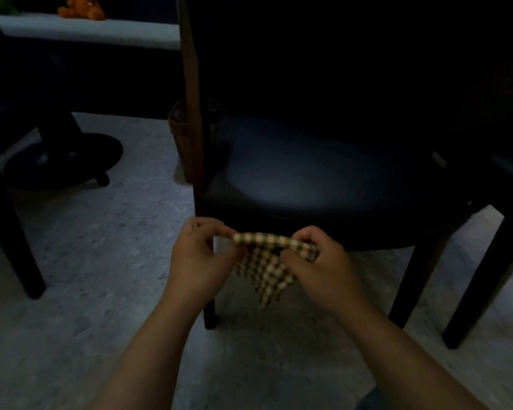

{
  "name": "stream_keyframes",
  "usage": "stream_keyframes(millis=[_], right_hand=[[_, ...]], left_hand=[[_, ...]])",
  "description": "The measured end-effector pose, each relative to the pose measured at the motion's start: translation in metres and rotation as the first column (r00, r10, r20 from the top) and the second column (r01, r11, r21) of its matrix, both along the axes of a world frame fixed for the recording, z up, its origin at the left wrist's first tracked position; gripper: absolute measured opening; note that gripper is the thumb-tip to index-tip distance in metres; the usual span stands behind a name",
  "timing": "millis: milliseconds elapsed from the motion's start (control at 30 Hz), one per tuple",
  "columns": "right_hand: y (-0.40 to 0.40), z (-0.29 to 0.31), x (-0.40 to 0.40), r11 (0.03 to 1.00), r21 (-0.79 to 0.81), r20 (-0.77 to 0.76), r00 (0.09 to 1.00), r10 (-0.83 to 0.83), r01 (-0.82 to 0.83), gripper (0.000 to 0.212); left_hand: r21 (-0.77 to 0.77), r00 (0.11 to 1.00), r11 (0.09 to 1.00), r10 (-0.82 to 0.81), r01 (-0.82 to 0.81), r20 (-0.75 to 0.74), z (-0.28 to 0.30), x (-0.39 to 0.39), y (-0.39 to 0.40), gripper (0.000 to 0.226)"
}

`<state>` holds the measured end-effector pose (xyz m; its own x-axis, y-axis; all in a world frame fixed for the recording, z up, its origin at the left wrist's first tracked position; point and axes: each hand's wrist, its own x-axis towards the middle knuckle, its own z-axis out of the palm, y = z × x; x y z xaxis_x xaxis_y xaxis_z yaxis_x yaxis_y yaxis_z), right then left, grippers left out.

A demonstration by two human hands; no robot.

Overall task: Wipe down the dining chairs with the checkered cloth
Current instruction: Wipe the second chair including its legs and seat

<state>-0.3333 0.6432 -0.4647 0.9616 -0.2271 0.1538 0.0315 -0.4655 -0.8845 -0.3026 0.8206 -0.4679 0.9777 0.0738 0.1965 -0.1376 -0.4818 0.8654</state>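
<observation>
Currently, the left hand (197, 255) and right hand (317, 267) are each pinching the top edge of the checkered cloth (267, 267), fingers clamped on the fabric, which is hanging between them. Both hands are holding the cloth at the 6 o'clock edge of the dark dining chair (302, 173), over the speckled floor (101, 261).

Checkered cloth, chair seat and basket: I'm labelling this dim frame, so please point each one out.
checkered cloth (267, 272), head view, on the hanging part between the hands.
chair seat (308, 173), head view, on the middle of the dark cushion.
basket (182, 134), head view, on its brown side wall behind the chair.
</observation>
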Motion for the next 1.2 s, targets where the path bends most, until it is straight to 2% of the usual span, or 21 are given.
stream_keyframes(millis=[67,133,167,200,267,333,400,467,533,600,667,767,833,900,1000,1067,1167,1200], right_hand=[[0.003,0.005,0.007,0.989,0.053,-0.016,0.991,-0.135,0.136,0.021],[0.006,0.022,0.017,0.960,0.055,0.104,0.955,-0.278,0.273,0.023],[0.009,0.034,0.024,0.955,0.068,0.194,0.935,-0.298,0.290,0.027],[0.015,0.046,0.032,0.961,0.060,0.287,0.918,-0.275,0.269,0.032],[0.033,0.064,0.052,0.977,-0.069,0.433,0.889,-0.151,0.200,0.038],[0.057,0.073,0.078,0.945,-0.285,0.540,0.841,0.018,0.162,0.039],[0.081,0.068,0.103,0.856,-0.499,0.566,0.799,0.202,0.136,0.029],[0.097,0.051,0.121,0.733,-0.678,0.440,0.834,0.333,0.065,0.022],[0.104,0.029,0.130,0.576,-0.817,0.261,0.880,0.395,-0.016,0.026],[0.107,0.017,0.132,0.512,-0.857,0.204,0.878,0.433,-0.053,0.026],[0.106,0.011,0.130,0.475,-0.877,0.211,0.836,0.506,-0.066,0.027],[0.086,0.002,0.122,0.220,-0.975,0.117,0.744,0.658,-0.042,0.033],[0.065,0.000,0.117,0.104,-0.992,0.028,0.673,0.739,-0.073,0.040],[0.055,0.008,0.116,0.053,-0.996,-0.003,0.630,0.776,-0.069,0.043],[0.073,0.014,0.120,0.076,-0.996,0.030,0.582,0.813,-0.055,0.028],[0.089,0.010,0.121,0.029,-0.997,-0.013,0.537,0.844,-0.071,0.031],[0.083,0.002,0.119,-0.320,-0.946,-0.290,0.583,0.759,-0.052,0.037],[0.070,0.002,0.117,-0.394,-0.918,-0.345,0.558,0.754,-0.036,0.034]], left_hand=[[-0.101,0.994,0.991,0.081,-0.088,-0.069,0.002,0.002,0.004,0.015],[-0.268,0.966,0.941,0.156,-0.209,-0.205,0.006,0.005,0.009,0.010],[-0.368,0.947,0.890,0.174,-0.269,-0.270,0.009,0.006,0.012,0.011],[-0.473,0.928,0.819,0.180,-0.325,-0.327,0.011,0.007,0.015,0.012],[-0.632,0.889,0.646,0.173,-0.427,-0.424,0.015,0.009,0.019,0.016],[-0.702,0.844,0.489,0.161,-0.518,-0.512,0.016,0.013,0.020,0.015],[-0.722,0.805,0.378,0.131,-0.580,-0.579,0.014,0.014,0.019,0.014],[-0.721,0.780,0.319,0.110,-0.615,-0.617,0.012,0.014,0.018,0.013],[-0.721,0.777,0.316,0.095,-0.617,-0.623,0.011,0.014,0.017,0.014],[-0.720,0.779,0.326,0.097,-0.613,-0.619,0.008,0.015,0.019,0.013],[-0.711,0.771,0.327,0.104,-0.623,-0.628,0.005,0.016,0.024,0.014],[-0.719,0.765,0.289,0.087,-0.632,-0.638,0.005,0.017,0.029,0.014],[-0.722,0.761,0.268,0.072,-0.638,-0.645,0.002,0.018,0.031,0.014],[-0.722,0.761,0.273,0.065,-0.636,-0.645,-0.001,0.020,0.031,0.014],[-0.707,0.749,0.276,0.079,-0.651,-0.658,-0.004,0.024,0.030,0.014],[-0.697,0.734,0.251,0.090,-0.671,-0.674,-0.006,0.027,0.026,0.016],[-0.699,0.719,0.184,0.071,-0.691,-0.692,-0.008,0.032,0.014,0.018],[-0.694,0.710,0.170,0.053,-0.700,-0.703,-0.010,0.033,0.008,0.017]])
